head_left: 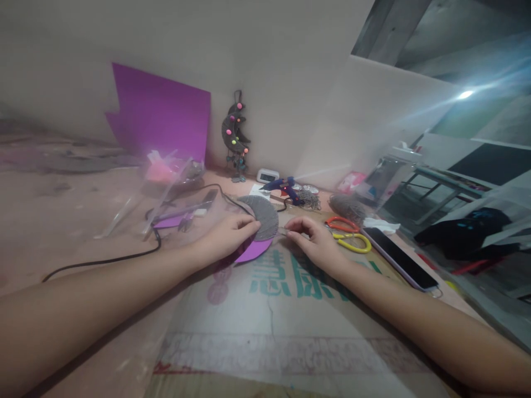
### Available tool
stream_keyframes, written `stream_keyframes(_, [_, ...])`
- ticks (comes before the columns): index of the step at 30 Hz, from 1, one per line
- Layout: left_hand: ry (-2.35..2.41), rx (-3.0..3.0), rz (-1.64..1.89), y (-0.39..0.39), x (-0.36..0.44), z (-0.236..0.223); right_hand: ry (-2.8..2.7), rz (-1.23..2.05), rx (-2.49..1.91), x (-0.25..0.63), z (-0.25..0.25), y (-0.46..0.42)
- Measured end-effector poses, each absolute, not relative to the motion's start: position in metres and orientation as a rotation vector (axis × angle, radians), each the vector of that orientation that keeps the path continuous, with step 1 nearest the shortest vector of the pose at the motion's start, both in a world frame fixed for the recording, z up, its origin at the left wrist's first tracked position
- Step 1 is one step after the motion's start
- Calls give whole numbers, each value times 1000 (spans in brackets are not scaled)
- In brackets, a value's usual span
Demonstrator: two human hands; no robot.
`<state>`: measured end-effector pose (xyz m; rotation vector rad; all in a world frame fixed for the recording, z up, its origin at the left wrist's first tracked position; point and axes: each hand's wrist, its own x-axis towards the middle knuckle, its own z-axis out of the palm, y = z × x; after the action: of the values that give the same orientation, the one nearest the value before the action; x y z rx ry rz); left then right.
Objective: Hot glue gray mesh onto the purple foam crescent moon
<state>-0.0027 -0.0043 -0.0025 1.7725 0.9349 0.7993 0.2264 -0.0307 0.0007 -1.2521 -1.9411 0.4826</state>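
Note:
A grey crescent that looks wrapped in yarn is in front of me, over the table. My left hand grips its left edge, with the thumb on top and the other fingers mostly hidden. Below the crescent a purple paper piece sticks out. Just right of the crescent, my right hand is closed in a pinch. A thin strand, apparently grey yarn, seems to run between its fingertips and the crescent, though it is faint. Orange-handled scissors and yellow-handled scissors lie beside my right hand.
A blue glue gun, a small white clock and a grey yarn ball lie toward the wall. A decorated crescent hangs there beside purple card. A phone lies right; a black cable crosses left.

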Motion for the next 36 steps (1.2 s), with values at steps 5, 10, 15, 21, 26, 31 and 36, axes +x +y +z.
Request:
stream_keyframes(5, [927,1779,789,-5,-3,-3,-1962,461,-1280,227,1,-31])
stream_keyframes(10, [927,1774,772,-5,-2,-3,-1953,560,-1263,230,-3,-29])
stream_keyframes(15, [918,1790,763,-4,-2,-4,-1957,535,-1253,230,-3,-29])
stream_keyframes(21, [919,1780,743,-2,-2,-5,-1969,467,-1274,227,1,-30])
stream_keyframes(26, [897,1808,767,0,-3,-5,-1993,458,-1279,225,2,-32])
stream_keyframes(31, [881,1868,772,1,-4,-6,-1973,550,-1311,225,2,-33])
stream_keyframes(36, [840,1875,776,1,-4,-8,-1959,596,-1317,225,4,-35])
